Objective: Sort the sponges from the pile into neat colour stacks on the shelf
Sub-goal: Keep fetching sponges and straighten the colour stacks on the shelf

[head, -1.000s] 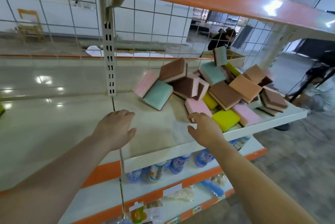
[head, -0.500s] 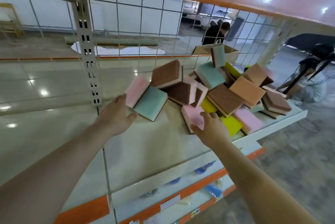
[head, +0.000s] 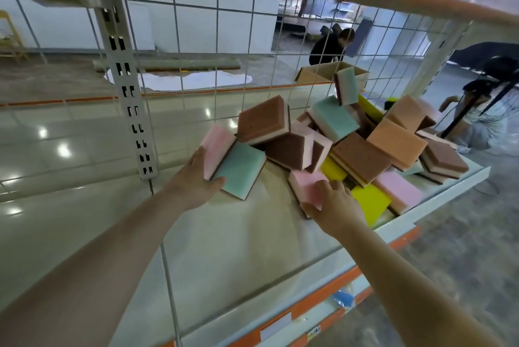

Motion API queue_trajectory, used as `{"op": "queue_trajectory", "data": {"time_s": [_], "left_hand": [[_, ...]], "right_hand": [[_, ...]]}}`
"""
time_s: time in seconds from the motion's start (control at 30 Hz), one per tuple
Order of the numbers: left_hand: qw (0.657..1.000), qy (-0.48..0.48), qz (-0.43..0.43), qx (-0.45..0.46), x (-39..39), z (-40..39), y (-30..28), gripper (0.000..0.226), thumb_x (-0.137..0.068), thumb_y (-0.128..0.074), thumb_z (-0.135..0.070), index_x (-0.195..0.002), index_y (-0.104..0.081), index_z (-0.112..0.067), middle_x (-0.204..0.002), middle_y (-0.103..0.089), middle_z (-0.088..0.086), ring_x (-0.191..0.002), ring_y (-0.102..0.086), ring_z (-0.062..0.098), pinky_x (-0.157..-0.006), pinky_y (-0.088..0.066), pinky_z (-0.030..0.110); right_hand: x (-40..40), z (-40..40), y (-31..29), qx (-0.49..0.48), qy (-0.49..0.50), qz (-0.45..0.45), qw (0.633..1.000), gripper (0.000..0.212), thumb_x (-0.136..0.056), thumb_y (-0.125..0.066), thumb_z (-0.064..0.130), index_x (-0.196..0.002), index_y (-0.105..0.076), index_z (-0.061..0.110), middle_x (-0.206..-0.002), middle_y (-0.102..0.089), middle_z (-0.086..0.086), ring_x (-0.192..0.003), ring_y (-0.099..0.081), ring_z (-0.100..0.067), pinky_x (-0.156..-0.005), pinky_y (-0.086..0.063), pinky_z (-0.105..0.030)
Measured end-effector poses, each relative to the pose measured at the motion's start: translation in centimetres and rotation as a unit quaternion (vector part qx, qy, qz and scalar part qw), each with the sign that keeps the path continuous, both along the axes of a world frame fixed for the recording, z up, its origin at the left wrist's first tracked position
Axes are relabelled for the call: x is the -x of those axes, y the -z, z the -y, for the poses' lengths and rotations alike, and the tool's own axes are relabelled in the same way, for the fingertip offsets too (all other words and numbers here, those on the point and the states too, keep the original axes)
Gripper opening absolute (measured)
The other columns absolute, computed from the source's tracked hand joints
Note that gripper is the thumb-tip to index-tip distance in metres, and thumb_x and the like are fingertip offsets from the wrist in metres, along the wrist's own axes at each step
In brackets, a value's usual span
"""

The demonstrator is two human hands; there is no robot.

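I see the shelf [head: 224, 234] with no stacks on it yet. The pile [head: 365, 144] of sponges sits all mixed at its right end. My left hand [head: 196, 181] holds the green sponge [head: 241, 169]. My right hand [head: 334, 206] pinches a pink sponge [head: 306, 186]. Nearly all the sorting is left.

Two bare forearms enter from the lower edge of the view, one on each side, and both run uncovered all the way up to the frame's border; no sleeve edge or cuff shows on either. The left hand [head: 198, 178] and the right hand [head: 335, 206] are gloveless, and the wrists carry no watch, strap or bracelet. The fingers look free of rings, though the slight blur makes that hard to confirm. The nails appear short and unpainted.
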State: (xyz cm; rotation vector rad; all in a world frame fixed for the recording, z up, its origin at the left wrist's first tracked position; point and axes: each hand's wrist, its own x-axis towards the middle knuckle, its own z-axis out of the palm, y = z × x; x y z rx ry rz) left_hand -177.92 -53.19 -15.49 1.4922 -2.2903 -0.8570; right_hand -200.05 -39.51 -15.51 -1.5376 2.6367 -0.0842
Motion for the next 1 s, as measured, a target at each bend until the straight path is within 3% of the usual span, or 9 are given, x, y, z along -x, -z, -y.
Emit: {"op": "queue_trajectory", "data": {"time_s": [0.13,0.3,0.5,0.6,0.8,1.0], "left_hand": [[0.999,-0.019,-0.022,0.017,0.4,0.8,0.8,0.074,-0.086,-0.059,-0.039,-0.143,-0.022,-0.01,-0.142,-0.037,0.013,-0.121,-0.043,0.033,-0.092,-0.04,0.038],[1.0,-0.026,-0.016,-0.006,1.0,0.4,0.9,0.079,-0.074,-0.053,-0.06,-0.136,-0.029,-0.017,-0.13,-0.047,0.014,-0.111,-0.049,0.034,-0.089,-0.045,0.042],[0.999,-0.028,-0.012,0.008,1.7,-1.2,1.0,0.066,-0.088,-0.055,-0.044,-0.139,-0.029,-0.012,-0.134,-0.046,0.011,-0.119,-0.045,0.032,-0.096,-0.038,0.038],[0.997,-0.048,-0.061,0.002,2.1,-1.9,1.1,0.064,-0.087,-0.059,-0.037,-0.139,-0.032,-0.012,-0.141,-0.04,0.011,-0.124,-0.043,0.03,-0.098,-0.037,0.037],[0.983,-0.105,-0.146,-0.034,2.9,-3.4,1.6,0.064,-0.083,-0.067,-0.036,-0.13,-0.033,-0.01,-0.132,-0.046,0.014,-0.112,-0.05,0.032,-0.076,-0.035,0.028],[0.969,-0.149,-0.19,-0.057,2.6,-4.2,1.5,0.068,-0.08,-0.072,-0.032,-0.129,-0.032,-0.009,-0.133,-0.043,0.015,-0.114,-0.049,0.031,-0.079,-0.039,0.029]], "right_hand": [[-0.2,0.1,-0.2,-0.006,-0.001,0.0,1.0,0.054,-0.091,-0.049,0.05,-0.131,-0.038,0.015,-0.131,-0.04,-0.01,-0.122,-0.041,-0.029,-0.093,-0.04,-0.036],[-0.8,-0.2,-0.1,-0.004,-0.005,0.006,1.0,0.053,-0.091,-0.05,0.048,-0.131,-0.038,0.016,-0.131,-0.038,-0.009,-0.122,-0.04,-0.029,-0.094,-0.041,-0.036],[-1.6,-1.2,0.1,0.003,-0.014,0.015,1.0,0.05,-0.09,-0.051,0.047,-0.13,-0.041,0.02,-0.131,-0.038,-0.007,-0.12,-0.041,-0.027,-0.092,-0.045,-0.036],[-2.1,-1.8,0.0,0.002,-0.025,0.017,1.0,0.049,-0.09,-0.052,0.047,-0.129,-0.041,0.019,-0.129,-0.039,-0.006,-0.118,-0.043,-0.026,-0.089,-0.045,-0.034],[-3.1,-2.9,0.0,0.003,-0.036,0.023,0.999,0.052,-0.088,-0.053,0.049,-0.13,-0.041,0.019,-0.127,-0.041,-0.007,-0.115,-0.043,-0.027,-0.088,-0.046,-0.034],[-3.9,-3.6,0.0,0.006,-0.032,0.028,0.999,0.054,-0.087,-0.054,0.049,-0.131,-0.04,0.021,-0.13,-0.039,-0.007,-0.117,-0.042,-0.028,-0.092,-0.044,-0.034]]}}
